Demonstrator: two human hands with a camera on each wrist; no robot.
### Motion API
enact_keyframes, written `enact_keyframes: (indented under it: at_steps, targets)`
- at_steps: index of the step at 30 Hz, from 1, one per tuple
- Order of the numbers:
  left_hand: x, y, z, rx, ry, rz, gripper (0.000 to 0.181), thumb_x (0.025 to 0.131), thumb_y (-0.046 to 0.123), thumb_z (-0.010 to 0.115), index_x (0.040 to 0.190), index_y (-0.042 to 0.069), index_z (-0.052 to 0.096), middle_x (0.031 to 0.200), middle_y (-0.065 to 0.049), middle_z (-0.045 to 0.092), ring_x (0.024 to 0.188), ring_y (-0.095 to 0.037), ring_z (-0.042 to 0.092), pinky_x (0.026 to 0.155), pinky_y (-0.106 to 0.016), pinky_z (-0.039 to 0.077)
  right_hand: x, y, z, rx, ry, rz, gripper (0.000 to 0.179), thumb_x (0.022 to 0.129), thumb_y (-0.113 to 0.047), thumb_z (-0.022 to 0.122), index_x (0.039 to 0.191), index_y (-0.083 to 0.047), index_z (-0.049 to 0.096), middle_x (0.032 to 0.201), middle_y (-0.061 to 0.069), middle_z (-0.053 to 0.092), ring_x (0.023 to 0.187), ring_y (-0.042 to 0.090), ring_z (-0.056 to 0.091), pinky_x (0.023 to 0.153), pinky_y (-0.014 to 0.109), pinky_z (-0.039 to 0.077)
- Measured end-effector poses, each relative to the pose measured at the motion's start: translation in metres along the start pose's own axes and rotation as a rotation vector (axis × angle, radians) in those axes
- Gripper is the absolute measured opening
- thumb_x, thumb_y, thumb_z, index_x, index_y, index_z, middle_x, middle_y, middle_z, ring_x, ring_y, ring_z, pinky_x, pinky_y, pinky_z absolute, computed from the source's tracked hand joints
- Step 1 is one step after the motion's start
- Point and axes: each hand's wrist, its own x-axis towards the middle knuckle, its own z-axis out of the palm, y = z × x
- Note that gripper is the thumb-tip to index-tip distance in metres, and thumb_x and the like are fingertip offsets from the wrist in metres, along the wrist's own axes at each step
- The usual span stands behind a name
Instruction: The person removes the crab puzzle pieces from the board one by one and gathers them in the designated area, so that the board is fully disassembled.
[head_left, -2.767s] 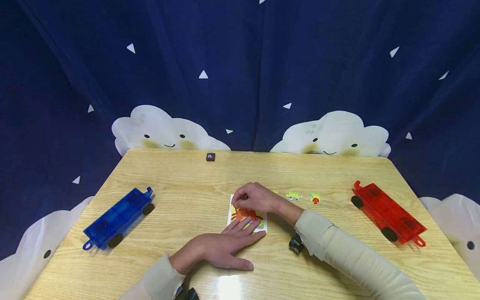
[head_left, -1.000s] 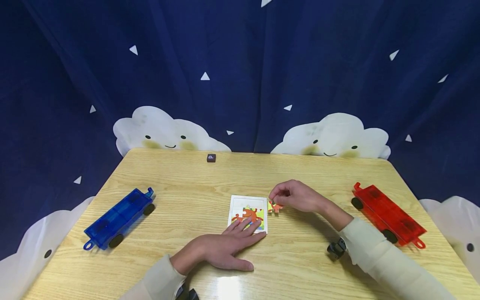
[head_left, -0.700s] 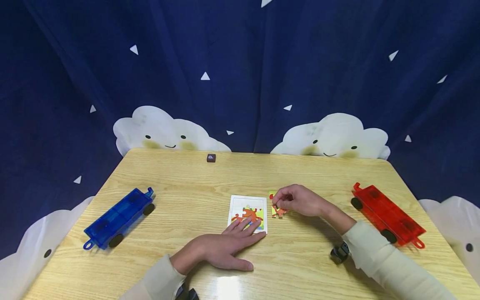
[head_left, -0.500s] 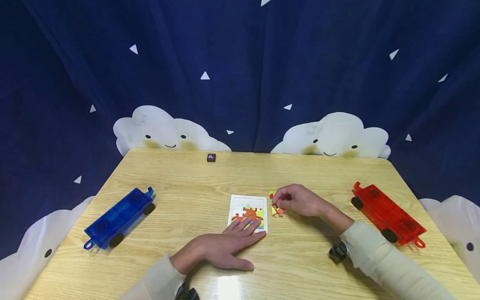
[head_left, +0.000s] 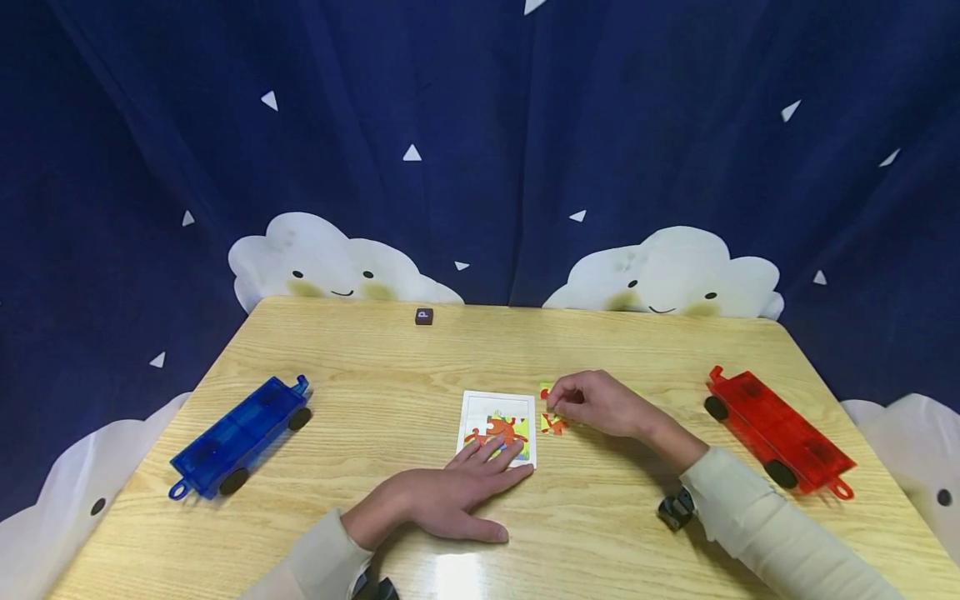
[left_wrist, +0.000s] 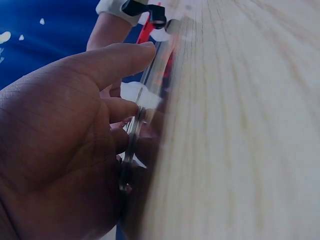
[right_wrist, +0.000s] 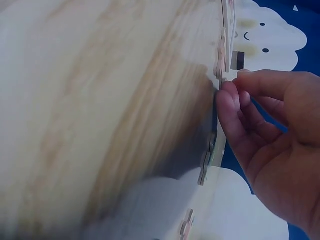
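Note:
A white puzzle tray lies mid-table, with joined crab puzzle pieces in its lower part; its upper part is bare. My left hand lies flat with spread fingers over the tray's near edge and the pieces there. My right hand is just right of the tray, thumb and curled fingers pinching a yellow and orange puzzle piece at its top. Another piece shows just beyond the fingertips. In the right wrist view the right hand has its fingertips at a piece close to the tray.
Two more loose pieces lie on the wood, mostly hidden behind the right hand in the head view. A blue toy wagon stands at left, a red one at right. A small dark cube sits near the back edge.
My right hand has moved right from over the tray to beside it, and the tray's upper part now shows bare. The pinched piece has shifted slightly towards me. My left hand stays put.

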Motion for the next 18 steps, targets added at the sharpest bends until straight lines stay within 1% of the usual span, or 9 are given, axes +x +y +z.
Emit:
enact_keyframes:
  at_steps: [7,10,13,18]
  targets:
    - [0.0,0.0,-0.001,-0.008,0.0,0.003,0.079,0.104,0.049,0.055,0.166,0.015,0.021,0.172,-0.011,-0.003,0.155,-0.03,-0.012,0.122,-0.055,-0.002,0.002,-0.002,-0.002,-0.023,0.014,-0.008,0.013,0.098,-0.001,0.066,0.101,-0.008,0.076,0.089,-0.003,0.069,0.072,0.011,0.057,0.065,0.025,0.048]
    - [0.0,0.0,0.0,-0.01,0.001,0.005,0.079,0.104,0.049,0.054,0.166,0.015,0.021,0.172,-0.011,-0.003,0.155,-0.031,-0.011,0.122,-0.055,-0.002,0.005,-0.006,-0.001,-0.021,0.011,-0.013,0.012,0.099,-0.004,0.066,0.1,-0.01,0.076,0.087,-0.002,0.07,0.07,0.01,0.058,0.063,0.024,0.047]
    - [0.0,-0.001,0.0,-0.01,-0.001,0.005,0.079,0.104,0.05,0.054,0.166,0.015,0.02,0.172,-0.011,-0.004,0.155,-0.031,-0.011,0.122,-0.055,-0.002,0.01,-0.012,0.002,-0.01,-0.004,-0.029,0.011,0.099,-0.006,0.066,0.099,-0.01,0.076,0.084,0.001,0.07,0.07,0.01,0.058,0.063,0.025,0.048]
    - [0.0,-0.001,0.001,-0.002,0.001,0.005,0.079,0.104,0.051,0.053,0.166,0.015,0.021,0.171,-0.012,-0.002,0.155,-0.032,-0.01,0.122,-0.055,-0.001,0.02,-0.02,0.01,0.001,-0.043,-0.044,0.01,0.1,-0.006,0.066,0.101,-0.008,0.076,0.09,0.001,0.071,0.073,0.011,0.057,0.066,0.027,0.048]
